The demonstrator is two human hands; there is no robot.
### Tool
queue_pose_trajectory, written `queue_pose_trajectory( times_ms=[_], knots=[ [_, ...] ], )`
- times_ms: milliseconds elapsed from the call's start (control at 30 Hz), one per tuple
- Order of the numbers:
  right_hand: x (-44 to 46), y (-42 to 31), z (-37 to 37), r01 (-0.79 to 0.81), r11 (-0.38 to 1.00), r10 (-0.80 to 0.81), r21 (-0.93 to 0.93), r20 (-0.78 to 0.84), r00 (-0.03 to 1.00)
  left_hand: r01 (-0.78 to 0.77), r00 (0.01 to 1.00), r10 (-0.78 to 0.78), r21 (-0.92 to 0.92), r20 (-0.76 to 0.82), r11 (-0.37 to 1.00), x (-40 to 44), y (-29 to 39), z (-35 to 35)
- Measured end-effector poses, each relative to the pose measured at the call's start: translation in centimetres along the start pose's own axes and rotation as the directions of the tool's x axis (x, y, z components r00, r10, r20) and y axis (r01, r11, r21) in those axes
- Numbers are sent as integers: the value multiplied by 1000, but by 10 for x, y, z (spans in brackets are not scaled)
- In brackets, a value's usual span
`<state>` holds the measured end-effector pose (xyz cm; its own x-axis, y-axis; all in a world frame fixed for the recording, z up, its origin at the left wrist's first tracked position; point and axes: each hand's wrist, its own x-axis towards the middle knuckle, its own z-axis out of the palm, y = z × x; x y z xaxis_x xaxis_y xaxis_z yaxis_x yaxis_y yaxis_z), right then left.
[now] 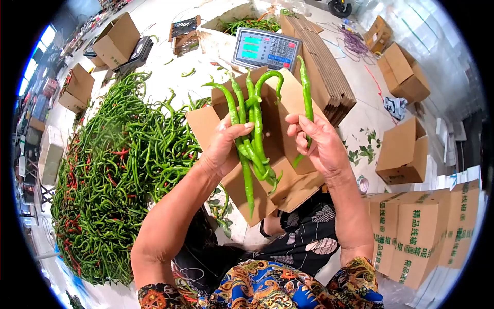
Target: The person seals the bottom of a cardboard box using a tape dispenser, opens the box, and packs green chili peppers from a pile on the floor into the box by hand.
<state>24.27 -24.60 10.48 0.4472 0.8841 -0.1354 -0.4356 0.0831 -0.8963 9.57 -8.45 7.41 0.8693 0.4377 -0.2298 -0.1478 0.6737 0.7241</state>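
Note:
My left hand (226, 145) grips a bunch of several long green chili peppers (258, 123), its thumb lying across them. A single green chili pepper (306, 90) stands nearly upright in my right hand (319, 139), pinched between thumb and fingers. Both hands are above an open cardboard box (301, 188) with its flaps spread out. Most of the box's inside is hidden by the peppers and my hands. To the left of my left hand lies a large heap of green chili peppers (123, 175) with some red ones among them.
Behind the box stands a digital scale display (266, 49), beside stacked flat cardboard (329, 77). A white foam container (216, 23) holds more peppers at the back. Printed cartons (419, 232) stand at the right, near an open box (404, 152). Another box (117, 41) rests on a scale at upper left.

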Motion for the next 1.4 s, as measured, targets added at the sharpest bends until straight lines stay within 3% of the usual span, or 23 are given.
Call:
queue_pose_trajectory(
  times_ms=[133, 267, 400, 533, 600, 667, 800, 967, 1033, 1133, 1267, 1300, 1400],
  knots=[
    [-1, 2, 5, 106, 973, -125, -204, -82, 989, -44, 997, 40, 51, 60, 998, 1, 0, 3],
    [-7, -4, 21, 105, 875, -200, -472, -156, 967, -121, 990, 108, 154, 85, 981, 1, -9, 6],
    [-4, 5, 23, 162, 887, -240, -433, -131, 962, -144, 983, 126, 133, 136, 981, 2, -13, 14],
    [-2, 1, 20, 116, 927, -203, -358, -217, 955, -85, 996, 85, 59, -7, 995, 12, -21, 13],
    [0, 1, 16, 143, 942, -214, -304, -215, 953, -131, 991, 132, 82, -2, 988, 13, -20, 13],
    [-3, 3, 19, 153, 918, -241, -365, -209, 948, -168, 986, 168, 66, -1, 984, 9, -20, 18],
    [-2, 9, 18, 249, 905, -316, -344, -153, 936, -177, 982, 159, 203, 100, 963, 4, -26, 18],
    [-1, 9, 15, 210, 963, -235, -172, -142, 962, -209, 973, 179, 231, 144, 950, -2, -31, 28],
    [0, 9, 15, 214, 961, -240, -173, -146, 960, -190, 978, 167, 203, 125, 961, -3, -31, 30],
    [1, 6, 20, 206, 954, -246, -220, -171, 954, -223, 973, 195, 303, 122, 927, -2, -27, 31],
    [7, 11, 9, 176, 964, -214, -201, -185, 959, -195, 977, 149, 349, 154, 917, 5, -27, 32],
    [9, 12, 9, 186, 968, -218, -168, -196, 956, -254, 964, 166, 541, 208, 802, 8, -25, 28],
    [12, 12, 6, 193, 976, -210, -103, -196, 958, -90, 959, -17, 360, 284, 928, 8, -17, 25]
  ],
)
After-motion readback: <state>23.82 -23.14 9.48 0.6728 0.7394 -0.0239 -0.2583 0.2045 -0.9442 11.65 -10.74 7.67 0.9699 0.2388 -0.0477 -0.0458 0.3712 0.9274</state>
